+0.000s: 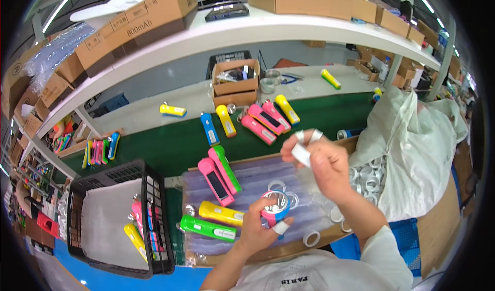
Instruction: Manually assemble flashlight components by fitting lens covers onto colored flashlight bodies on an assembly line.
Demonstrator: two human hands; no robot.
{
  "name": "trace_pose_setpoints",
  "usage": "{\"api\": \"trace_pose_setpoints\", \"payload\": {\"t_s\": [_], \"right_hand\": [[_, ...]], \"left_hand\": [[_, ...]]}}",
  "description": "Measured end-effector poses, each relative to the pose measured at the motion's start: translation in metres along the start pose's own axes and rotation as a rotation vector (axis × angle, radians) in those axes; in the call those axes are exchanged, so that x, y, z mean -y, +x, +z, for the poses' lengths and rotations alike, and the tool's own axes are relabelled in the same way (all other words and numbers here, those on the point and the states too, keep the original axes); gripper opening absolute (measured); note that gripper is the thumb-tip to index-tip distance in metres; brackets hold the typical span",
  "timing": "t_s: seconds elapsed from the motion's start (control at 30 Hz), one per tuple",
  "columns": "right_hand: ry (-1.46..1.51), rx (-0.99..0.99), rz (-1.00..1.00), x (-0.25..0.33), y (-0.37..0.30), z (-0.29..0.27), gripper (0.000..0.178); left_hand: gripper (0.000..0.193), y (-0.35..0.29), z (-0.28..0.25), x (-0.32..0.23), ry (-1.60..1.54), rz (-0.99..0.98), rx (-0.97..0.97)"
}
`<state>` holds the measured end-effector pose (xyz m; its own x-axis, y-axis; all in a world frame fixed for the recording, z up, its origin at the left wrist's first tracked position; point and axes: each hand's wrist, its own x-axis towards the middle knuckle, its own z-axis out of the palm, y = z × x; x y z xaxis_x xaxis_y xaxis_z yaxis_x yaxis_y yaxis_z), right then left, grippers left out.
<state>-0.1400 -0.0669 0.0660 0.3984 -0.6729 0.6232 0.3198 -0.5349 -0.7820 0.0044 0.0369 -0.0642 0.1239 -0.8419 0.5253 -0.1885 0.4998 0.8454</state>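
Observation:
My left hand (253,228) is closed around a pink-and-blue flashlight (270,217), its round, shiny reflector end facing up. White tape wraps one of its fingers. Raised to the right, my right hand (330,166) pinches a small white band (300,155), which looks like a ring seen edge-on; two of its fingertips are wrapped in white too. Beside the flashlight, loose white rings (311,239) lie on the plastic-covered work surface (252,175). Left of my left hand are a yellow flashlight (220,213), a green one (209,228) and a pink one (215,181).
A black crate (160,219) holding several flashlights stands at left. More flashlights lie on the green belt (180,136) beyond. At right, a white sack (412,152) spills white rings. An open cardboard box (235,79) sits behind the belt, under a white overhead shelf (330,28).

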Motion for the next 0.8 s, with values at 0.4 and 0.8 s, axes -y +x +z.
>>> {"api": "trace_pose_setpoints", "payload": {"t_s": [0.4,0.8], "right_hand": [[-0.877,-0.192,-0.861,0.130,0.305,0.052,0.053],[-1.018,0.324,-0.394,0.060,0.321,0.066,0.059]], "left_hand": [[0.065,0.005,-0.022,-0.011,-0.305,-0.092,-0.072],[0.062,0.009,-0.011,-0.011,-0.207,-0.107,-0.053]]}}
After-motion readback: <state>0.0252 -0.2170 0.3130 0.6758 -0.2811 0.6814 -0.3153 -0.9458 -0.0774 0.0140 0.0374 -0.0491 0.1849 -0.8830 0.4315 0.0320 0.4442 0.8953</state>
